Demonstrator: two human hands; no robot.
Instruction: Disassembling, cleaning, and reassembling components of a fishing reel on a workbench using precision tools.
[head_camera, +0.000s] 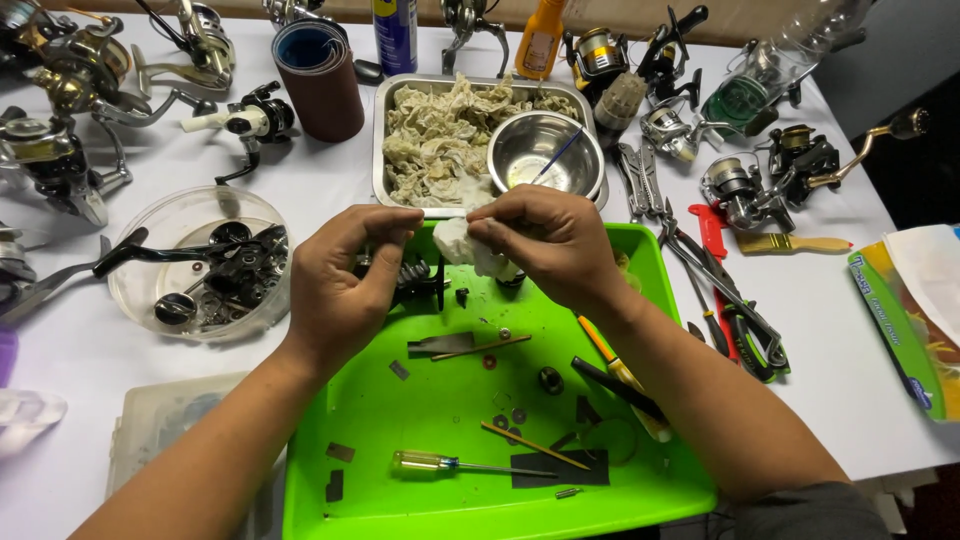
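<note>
A bright green tray (400, 420) sits on the white table (330, 190), littered with small washers, a yellow-handled screwdriver (440, 462), thin wooden sticks and dark scraps. Just behind it stands a metal pan (385, 150) full of crumpled stained rags, with a steel bowl (545, 150) resting in it. To the left lies a clear round dish (140, 240) of dark reel parts; fishing reels crowd the table's far edge and both sides, and pliers (735, 310) lie to the right of the tray. Over the tray's far end the left hand (340, 280) is closed around a small black reel part (415, 280), fingers curled over its top. The right hand (550, 240) pinches a white cloth (470, 248) between thumb and fingertips, pressed against that part, so the two hands nearly meet
</note>
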